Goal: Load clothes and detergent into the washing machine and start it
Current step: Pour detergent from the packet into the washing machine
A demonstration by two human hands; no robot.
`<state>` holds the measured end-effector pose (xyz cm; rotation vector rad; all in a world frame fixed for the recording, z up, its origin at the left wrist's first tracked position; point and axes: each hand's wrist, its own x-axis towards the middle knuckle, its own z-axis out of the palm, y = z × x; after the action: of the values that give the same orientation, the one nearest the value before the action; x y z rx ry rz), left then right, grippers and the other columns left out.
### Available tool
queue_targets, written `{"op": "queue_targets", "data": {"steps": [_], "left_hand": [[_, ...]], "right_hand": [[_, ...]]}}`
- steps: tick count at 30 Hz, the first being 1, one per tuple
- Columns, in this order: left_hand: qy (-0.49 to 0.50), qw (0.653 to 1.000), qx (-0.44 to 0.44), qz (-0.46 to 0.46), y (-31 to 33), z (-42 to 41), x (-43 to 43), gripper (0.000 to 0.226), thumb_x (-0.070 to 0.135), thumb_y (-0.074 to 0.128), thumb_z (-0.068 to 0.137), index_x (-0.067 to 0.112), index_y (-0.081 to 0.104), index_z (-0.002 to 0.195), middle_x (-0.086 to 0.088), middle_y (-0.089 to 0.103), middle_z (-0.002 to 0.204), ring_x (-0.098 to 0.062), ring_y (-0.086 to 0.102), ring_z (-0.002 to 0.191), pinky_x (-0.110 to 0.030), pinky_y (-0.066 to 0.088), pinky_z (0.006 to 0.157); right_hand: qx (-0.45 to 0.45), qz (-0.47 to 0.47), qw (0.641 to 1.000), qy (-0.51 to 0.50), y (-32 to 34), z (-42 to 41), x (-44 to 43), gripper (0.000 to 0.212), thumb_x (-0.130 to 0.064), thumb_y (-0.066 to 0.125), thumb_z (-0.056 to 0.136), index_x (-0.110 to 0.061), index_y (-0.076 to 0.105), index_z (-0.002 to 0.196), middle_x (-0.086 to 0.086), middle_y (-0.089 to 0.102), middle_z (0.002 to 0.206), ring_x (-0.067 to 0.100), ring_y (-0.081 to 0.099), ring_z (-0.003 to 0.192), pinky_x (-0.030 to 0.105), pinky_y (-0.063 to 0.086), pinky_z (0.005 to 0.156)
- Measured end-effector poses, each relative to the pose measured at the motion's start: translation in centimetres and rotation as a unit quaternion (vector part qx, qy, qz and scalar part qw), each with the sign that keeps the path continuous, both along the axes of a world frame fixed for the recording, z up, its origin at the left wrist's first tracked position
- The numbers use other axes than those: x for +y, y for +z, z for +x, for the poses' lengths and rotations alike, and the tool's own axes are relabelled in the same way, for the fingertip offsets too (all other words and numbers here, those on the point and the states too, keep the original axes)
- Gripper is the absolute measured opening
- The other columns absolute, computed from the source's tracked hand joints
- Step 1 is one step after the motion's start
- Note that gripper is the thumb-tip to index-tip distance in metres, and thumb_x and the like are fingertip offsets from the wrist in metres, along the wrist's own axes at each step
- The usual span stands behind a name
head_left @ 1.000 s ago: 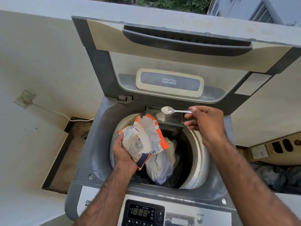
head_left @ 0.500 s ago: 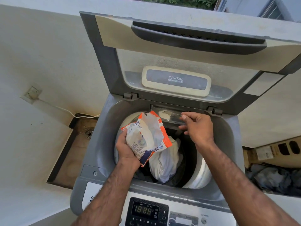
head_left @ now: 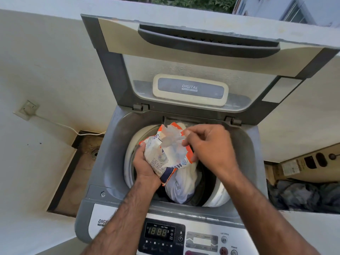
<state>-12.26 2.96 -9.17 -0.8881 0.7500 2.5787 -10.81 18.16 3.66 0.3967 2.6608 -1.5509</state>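
Observation:
The grey top-load washing machine stands with its lid raised. A white garment lies in the drum over darker clothes. My left hand grips an orange and white detergent packet over the drum, its torn mouth facing up. My right hand is at that mouth with fingers pinched together. The spoon it held a moment ago is hidden in the packet or behind my fingers. The control panel display reads 18:88.
A floor drain sits in a sunken strip left of the machine, with a wall socket and white cable above it. On the right lie a cardboard box and a pile of dark clothes.
My right hand carried the white spoon from above the drum's back edge, dipped it at the rear compartment, then moved left to the packet's mouth. The packet rose slightly.

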Motion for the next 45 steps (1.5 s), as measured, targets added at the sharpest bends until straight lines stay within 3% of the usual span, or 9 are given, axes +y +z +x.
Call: {"op": "queue_targets", "data": {"steps": [3, 7, 11, 15, 21, 29, 34, 42, 45], "left_hand": [[-0.018, 1.000, 0.020, 0.009, 0.7, 0.3, 0.5, 0.064, 0.052, 0.042, 0.096, 0.005, 0.062, 0.135, -0.023, 0.069, 0.121, -0.041, 0.065, 0.109, -0.050, 0.047, 0.102], [-0.024, 0.999, 0.023, 0.022, 0.9, 0.9, 0.8, 0.068, 0.052, 0.042, 0.095, 0.007, 0.055, 0.143, -0.024, 0.060, 0.135, -0.043, 0.056, 0.125, -0.053, 0.034, 0.115], [-0.016, 0.999, 0.031, 0.039, 1.2, 1.4, 1.2, 0.067, 0.049, 0.046, 0.092, 0.012, 0.052, 0.147, -0.019, 0.046, 0.154, -0.043, 0.043, 0.140, -0.060, 0.029, 0.116], [-0.014, 0.996, 0.047, 0.070, 2.2, 2.2, 2.4, 0.063, 0.048, 0.043, 0.093, 0.013, 0.056, 0.144, -0.018, 0.058, 0.138, -0.041, 0.056, 0.123, -0.052, 0.049, 0.102], [-0.039, 0.995, 0.069, 0.057, 5.0, 4.4, 5.6, 0.060, 0.052, 0.044, 0.092, 0.011, 0.067, 0.131, -0.020, 0.066, 0.122, -0.042, 0.060, 0.116, -0.054, 0.044, 0.105], [-0.102, 0.990, 0.091, 0.039, 8.9, 7.4, 9.6, 0.049, 0.048, 0.038, 0.098, 0.015, 0.074, 0.098, -0.010, 0.074, 0.086, -0.029, 0.074, 0.079, -0.034, 0.059, 0.068], [-0.181, 0.977, 0.099, 0.050, 10.9, 9.7, 12.1, 0.050, 0.046, 0.038, 0.099, 0.014, 0.077, 0.099, -0.011, 0.076, 0.089, -0.029, 0.075, 0.080, -0.033, 0.061, 0.066], [-0.318, 0.942, 0.092, 0.046, 13.6, 16.1, 17.7, 0.049, 0.049, 0.044, 0.098, 0.013, 0.075, 0.107, -0.011, 0.077, 0.092, -0.027, 0.076, 0.081, -0.033, 0.062, 0.067], [-0.387, 0.916, 0.087, 0.059, 14.2, 18.9, 20.6, 0.046, 0.048, 0.046, 0.099, 0.014, 0.077, 0.101, -0.009, 0.077, 0.088, -0.025, 0.077, 0.078, -0.032, 0.062, 0.064]], "right_hand": [[-0.011, 0.119, 0.988, 0.096, -1.2, 0.7, -1.4, 0.025, -0.037, 0.055, 0.099, -0.029, 0.074, 0.084, -0.012, 0.077, 0.077, 0.010, 0.066, 0.050, 0.033, 0.058, 0.060], [0.033, 0.241, 0.962, 0.126, -0.6, 2.1, -1.2, 0.036, -0.056, 0.044, 0.103, -0.043, 0.061, 0.132, -0.005, 0.076, 0.092, 0.023, 0.071, 0.092, 0.041, 0.057, 0.077], [0.081, 0.130, 0.988, -0.012, 0.6, 3.3, 2.1, 0.027, -0.033, 0.052, 0.102, -0.040, 0.063, 0.126, -0.014, 0.074, 0.091, 0.009, 0.067, 0.085, 0.034, 0.053, 0.077], [-0.058, 0.002, 0.998, 0.021, -1.7, 4.0, 5.2, 0.054, -0.009, 0.063, 0.078, -0.039, 0.062, 0.123, -0.007, 0.066, 0.096, 0.003, 0.058, 0.073, 0.030, 0.053, 0.074], [-0.094, -0.188, 0.958, 0.196, -2.9, 7.6, 4.9, 0.091, -0.013, 0.090, 0.077, -0.030, 0.042, 0.152, -0.007, 0.064, 0.141, 0.010, 0.061, 0.130, 0.031, 0.053, 0.105], [-0.011, -0.202, 0.978, 0.041, -1.2, 11.1, 4.9, 0.083, -0.020, 0.095, 0.072, -0.031, 0.052, 0.142, -0.008, 0.072, 0.127, 0.008, 0.069, 0.116, 0.025, 0.060, 0.090], [0.053, -0.182, 0.979, -0.076, -0.1, 14.7, 5.4, 0.090, -0.037, 0.096, 0.063, -0.034, 0.053, 0.141, -0.008, 0.071, 0.130, 0.012, 0.069, 0.119, 0.043, 0.059, 0.100], [0.122, -0.085, 0.959, -0.240, 2.9, 23.0, 8.2, 0.058, -0.021, 0.083, 0.079, -0.058, 0.057, 0.116, -0.041, 0.069, 0.103, -0.013, 0.067, 0.102, 0.015, 0.056, 0.083], [0.139, -0.078, 0.937, -0.311, 3.4, 26.8, 9.8, 0.053, -0.025, 0.081, 0.080, -0.048, 0.063, 0.124, -0.032, 0.072, 0.111, -0.008, 0.069, 0.105, 0.023, 0.060, 0.088]]}}
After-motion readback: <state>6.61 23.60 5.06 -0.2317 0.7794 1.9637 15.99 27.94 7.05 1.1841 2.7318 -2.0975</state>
